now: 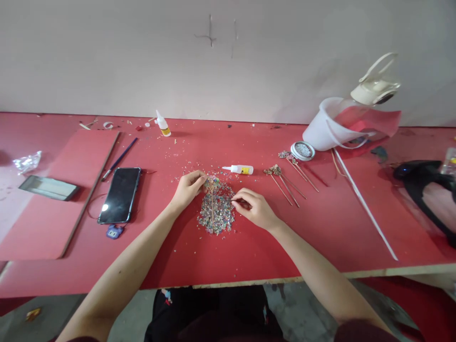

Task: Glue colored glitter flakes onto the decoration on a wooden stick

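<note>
My left hand (190,190) is closed on the decorated head of a hairpin (213,202), whose thin metal stem points toward me. Beneath it spreads a pile of small glittering chips (217,221) in mixed colours. At the pile's right edge my right hand (254,207) pinches its thumb and fingertips together; whatever is between them is too small to make out. A white glue bottle (242,169) with a yellow label lies just beyond the pile. More hairpins (285,183) with ornamented heads lie to the right of my right hand.
On the left are a phone (121,194), a paintbrush (119,159), a red board (60,190) and a shallow tray (49,188). A second glue bottle (163,124) stands near the wall. Rightward are a round tub (302,150), a white bucket (320,124) and a white strip (366,206).
</note>
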Available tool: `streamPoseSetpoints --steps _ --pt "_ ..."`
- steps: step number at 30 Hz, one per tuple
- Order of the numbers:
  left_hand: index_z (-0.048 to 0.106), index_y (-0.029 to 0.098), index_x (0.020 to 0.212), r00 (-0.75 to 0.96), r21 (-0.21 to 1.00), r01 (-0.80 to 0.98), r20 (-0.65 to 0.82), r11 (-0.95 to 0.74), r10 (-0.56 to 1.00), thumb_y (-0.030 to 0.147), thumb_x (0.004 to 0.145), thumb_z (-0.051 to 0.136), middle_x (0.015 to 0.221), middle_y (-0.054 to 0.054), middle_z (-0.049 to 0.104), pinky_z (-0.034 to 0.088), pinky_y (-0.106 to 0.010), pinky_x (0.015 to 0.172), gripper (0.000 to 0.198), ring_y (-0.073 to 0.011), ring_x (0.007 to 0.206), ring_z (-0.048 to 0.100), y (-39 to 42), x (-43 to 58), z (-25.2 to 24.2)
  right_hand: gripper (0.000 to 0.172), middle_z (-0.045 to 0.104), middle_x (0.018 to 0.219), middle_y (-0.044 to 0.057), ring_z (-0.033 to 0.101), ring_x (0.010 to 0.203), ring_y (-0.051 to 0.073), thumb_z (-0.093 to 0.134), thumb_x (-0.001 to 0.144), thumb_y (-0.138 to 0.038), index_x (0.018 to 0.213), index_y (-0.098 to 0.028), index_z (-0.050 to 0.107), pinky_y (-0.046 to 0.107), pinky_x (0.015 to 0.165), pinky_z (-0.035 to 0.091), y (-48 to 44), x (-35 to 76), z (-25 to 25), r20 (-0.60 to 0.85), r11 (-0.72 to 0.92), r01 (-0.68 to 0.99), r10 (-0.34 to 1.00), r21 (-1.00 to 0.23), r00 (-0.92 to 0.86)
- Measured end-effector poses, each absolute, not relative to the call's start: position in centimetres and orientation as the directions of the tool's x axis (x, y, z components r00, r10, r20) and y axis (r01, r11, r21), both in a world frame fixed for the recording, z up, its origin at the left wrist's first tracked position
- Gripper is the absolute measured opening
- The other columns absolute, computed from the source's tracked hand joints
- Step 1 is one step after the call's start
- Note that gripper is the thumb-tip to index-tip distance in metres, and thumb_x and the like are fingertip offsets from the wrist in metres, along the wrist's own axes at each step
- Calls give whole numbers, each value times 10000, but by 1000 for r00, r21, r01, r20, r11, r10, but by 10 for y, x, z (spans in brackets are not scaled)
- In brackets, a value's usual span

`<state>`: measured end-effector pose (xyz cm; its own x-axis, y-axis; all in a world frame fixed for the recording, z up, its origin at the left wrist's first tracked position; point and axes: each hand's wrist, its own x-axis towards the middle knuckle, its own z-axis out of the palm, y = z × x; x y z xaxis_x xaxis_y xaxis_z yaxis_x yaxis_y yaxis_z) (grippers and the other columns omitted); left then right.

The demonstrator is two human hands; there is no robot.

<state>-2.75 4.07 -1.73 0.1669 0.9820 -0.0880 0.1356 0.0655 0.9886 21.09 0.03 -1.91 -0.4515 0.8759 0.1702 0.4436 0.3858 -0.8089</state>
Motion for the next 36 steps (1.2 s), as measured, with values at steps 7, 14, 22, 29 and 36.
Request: streamPoseSetpoints --steps 7,14,22,29,36 --pt "499 172 672 224 972 234 -58 4 973 317 879 485 513 53 469 285 -214 488 253 -73 460 379 39 -29 -14 77 617 869 32 570 706 146 537 898 -267 892 -253 613 296 623 470 -1 221 -18 143 443 512 841 -736 -522" --pt "501 166 667 240 962 271 -25 -42 970 325 891 478 534 51 447 299 -228 532 277 -81 500 383 39 -30 -12 57 627 877 32 579 715 141 543 900 -250 905 -246 599 280 619 474 -1 223 -20 158 489 540 823 -685 -545" --pt "489 171 657 256 960 274 -14 -58 967 298 892 482 547 48 461 321 -231 551 268 -88 518 415 39 -28 -9 73 626 894 29 558 706 113 532 911 -231 919 -208 601 252 631 467 -1 223 -22 164 512 553 813 -657 -559" --pt "519 168 685 261 955 286 0 -77 965 313 901 481 552 48 470 325 -231 546 263 -86 511 414 39 -29 -11 71 622 886 18 539 684 94 532 913 -222 904 -202 600 236 632 455 -1 223 -22 171 524 562 810 -639 -561" --pt "515 166 675 262 951 295 10 -90 965 307 903 478 549 44 473 332 -226 550 271 -87 518 426 39 -29 -12 73 620 889 22 545 697 98 539 908 -232 911 -199 604 235 639 458 0 223 -22 167 518 558 811 -649 -560"
